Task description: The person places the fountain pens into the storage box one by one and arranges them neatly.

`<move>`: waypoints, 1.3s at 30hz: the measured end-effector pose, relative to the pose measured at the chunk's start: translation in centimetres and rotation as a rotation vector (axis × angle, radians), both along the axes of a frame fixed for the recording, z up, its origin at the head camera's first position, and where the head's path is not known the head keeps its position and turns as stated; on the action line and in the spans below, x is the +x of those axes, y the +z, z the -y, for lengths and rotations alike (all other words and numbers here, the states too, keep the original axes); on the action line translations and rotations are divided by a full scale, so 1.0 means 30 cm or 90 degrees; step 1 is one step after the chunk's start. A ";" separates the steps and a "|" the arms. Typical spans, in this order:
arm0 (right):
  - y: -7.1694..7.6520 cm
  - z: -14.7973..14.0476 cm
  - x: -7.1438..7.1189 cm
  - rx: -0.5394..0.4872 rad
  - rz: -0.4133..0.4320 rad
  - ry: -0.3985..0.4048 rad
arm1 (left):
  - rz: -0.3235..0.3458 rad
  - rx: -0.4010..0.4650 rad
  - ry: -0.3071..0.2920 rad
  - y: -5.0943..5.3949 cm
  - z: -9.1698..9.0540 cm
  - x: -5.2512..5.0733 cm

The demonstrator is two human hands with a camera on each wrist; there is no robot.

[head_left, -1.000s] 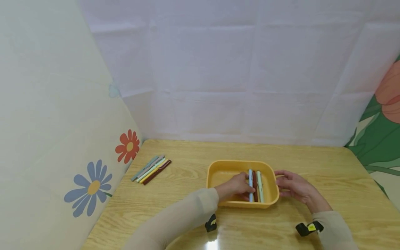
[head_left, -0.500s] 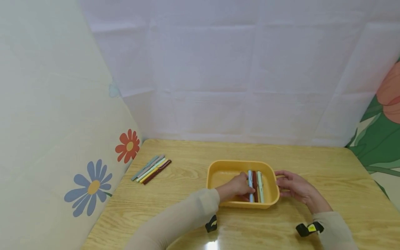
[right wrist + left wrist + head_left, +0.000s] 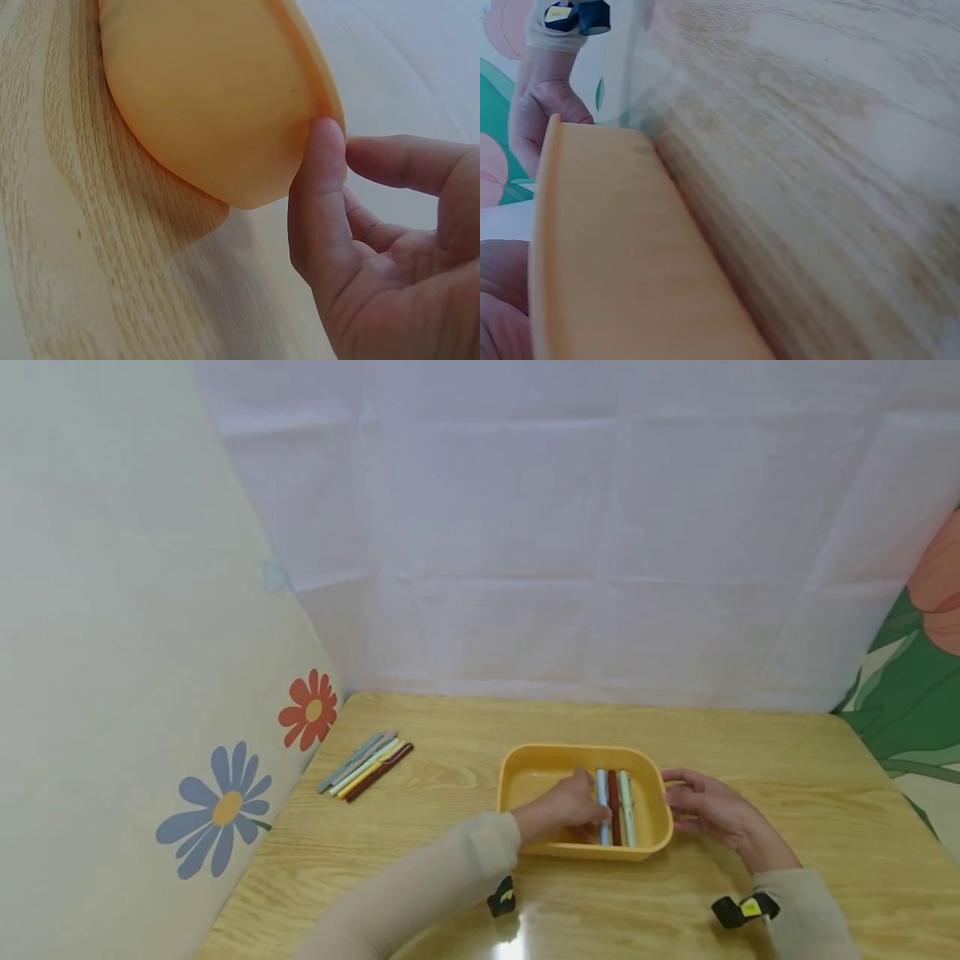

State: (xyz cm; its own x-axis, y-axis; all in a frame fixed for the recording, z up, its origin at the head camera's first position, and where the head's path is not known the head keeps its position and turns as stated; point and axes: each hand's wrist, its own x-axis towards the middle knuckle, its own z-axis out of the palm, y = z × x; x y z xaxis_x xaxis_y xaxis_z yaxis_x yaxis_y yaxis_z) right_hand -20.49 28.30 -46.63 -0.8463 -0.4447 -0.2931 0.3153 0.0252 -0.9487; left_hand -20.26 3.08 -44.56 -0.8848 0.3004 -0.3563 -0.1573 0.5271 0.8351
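A yellow plastic tray (image 3: 517, 789) stands on the table. Toward its right end lie a light blue pen (image 3: 602, 789), a dark red pen (image 3: 615, 822) and a pale green pen (image 3: 627, 802), side by side. Inside the tray, my left hand (image 3: 566, 802) has its thumb across the light blue pen and its index finger along the pen's left side; the lower fingers are mostly hidden. My right hand (image 3: 708, 806) touches the tray's right end from outside. In the right wrist view, its thumb (image 3: 324, 161) rests on the outer wall (image 3: 202, 90) and the index finger meets the rim.
At the table's far left lies a slanted bunch of several pens (image 3: 367, 767) in grey, mint, yellow and dark red. A white cloth (image 3: 487, 635) hangs behind the wood-grain table (image 3: 450, 727). Flower-printed sheets (image 3: 225, 810) border the sides.
My left wrist has drifted very slightly to the left. The tray, the pens and my right hand stay essentially where they were.
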 end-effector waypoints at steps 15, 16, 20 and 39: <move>0.002 -0.001 0.001 0.011 -0.006 0.000 | 0.039 0.052 0.005 0.041 0.083 -0.018; 0.003 -0.002 0.000 0.011 -0.006 0.001 | 0.042 0.056 0.002 0.042 0.093 -0.020; 0.006 -0.004 -0.002 0.019 0.001 -0.004 | 0.053 0.089 -0.002 0.051 0.131 -0.026; 0.004 -0.005 0.001 0.002 -0.005 0.003 | 0.022 0.148 -0.057 0.129 0.332 -0.021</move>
State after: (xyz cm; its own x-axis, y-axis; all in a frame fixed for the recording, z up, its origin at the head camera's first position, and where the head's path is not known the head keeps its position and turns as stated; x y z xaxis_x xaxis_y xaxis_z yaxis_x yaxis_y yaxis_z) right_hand -20.46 28.43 -46.51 -0.8465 -0.4481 -0.2875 0.3069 0.0305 -0.9512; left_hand -20.89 -6.88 -40.69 -0.8392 0.4548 -0.2984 -0.1494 0.3347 0.9304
